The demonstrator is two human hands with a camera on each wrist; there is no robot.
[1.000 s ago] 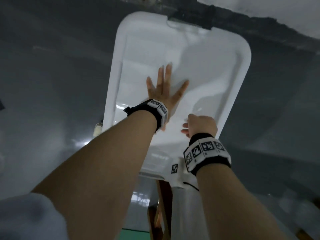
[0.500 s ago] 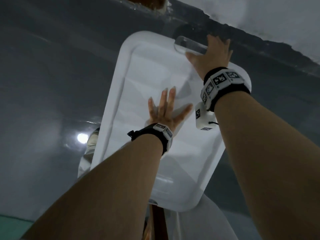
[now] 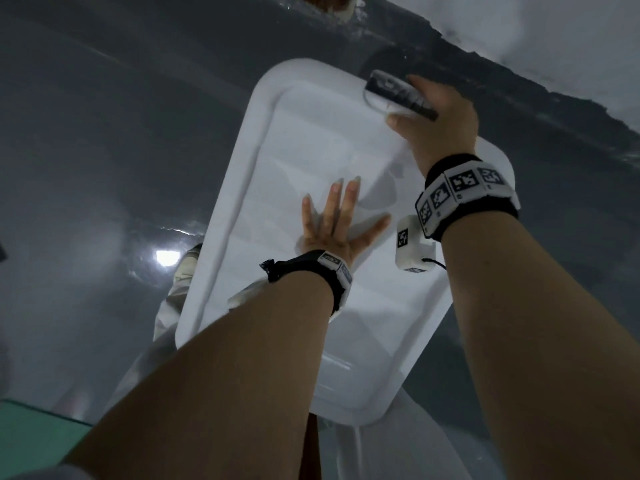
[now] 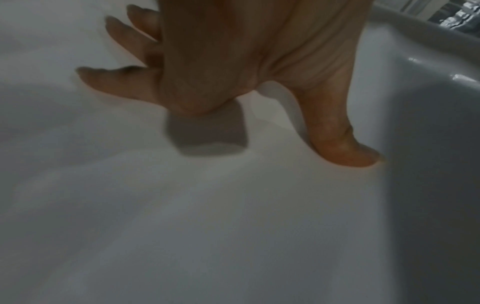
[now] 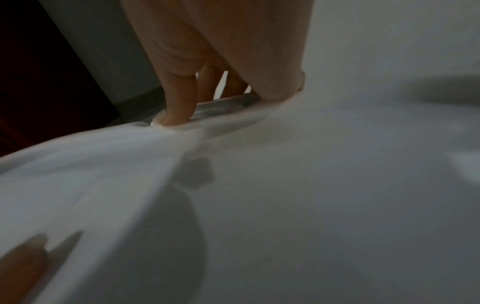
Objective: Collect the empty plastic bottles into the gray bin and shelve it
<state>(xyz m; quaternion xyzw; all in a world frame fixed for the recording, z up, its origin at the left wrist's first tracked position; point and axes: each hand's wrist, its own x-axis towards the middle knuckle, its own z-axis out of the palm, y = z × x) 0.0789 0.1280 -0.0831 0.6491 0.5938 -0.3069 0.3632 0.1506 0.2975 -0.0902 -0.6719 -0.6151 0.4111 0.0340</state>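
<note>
I look up at the underside of the pale gray bin (image 3: 311, 140), held overhead. My left hand (image 3: 334, 220) presses flat against its bottom with the fingers spread, which the left wrist view (image 4: 233, 72) shows against the bin's smooth base (image 4: 233, 226). At the bin's far end my right hand (image 3: 436, 123) grips the handle slot (image 3: 394, 93). In the right wrist view its fingers (image 5: 179, 98) curl into that slot at the bin's rim (image 5: 78, 148). No bottles show from below.
A dark gray surface (image 3: 121, 133) spreads above and around the bin, and a white surface (image 3: 554, 36) lies at the top right. A bright glare (image 3: 167, 257) sits left of the bin. Below are pale cloth (image 3: 166, 320), a brown post (image 3: 311, 445) and a green patch (image 3: 31, 434).
My right hand left the bin's near end, reached to the far end and took hold of the handle slot. The left hand stayed flat under the bin.
</note>
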